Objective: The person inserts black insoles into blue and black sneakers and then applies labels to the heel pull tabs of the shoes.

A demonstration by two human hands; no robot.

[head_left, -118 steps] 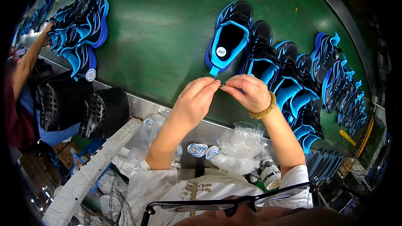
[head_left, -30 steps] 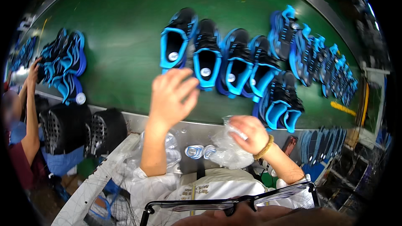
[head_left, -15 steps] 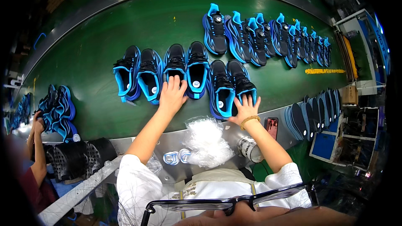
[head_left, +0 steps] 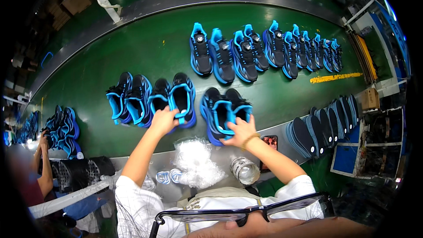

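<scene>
Shoes near metal edge, bare belt beyond

The green belt lies open beyond the four-shoe cluster, but a shoe row blocks farther right.

Fisheye view under moderate, diffuse light. The green counter shows a soft sheen with faint shadows; crumpled clear plastic glares nearly white. Straight edges bow toward a black rim, where surroundings dim. Slight blur softens the fingers and nearby shoes; the far-left co-worker appears smeared.
</scene>
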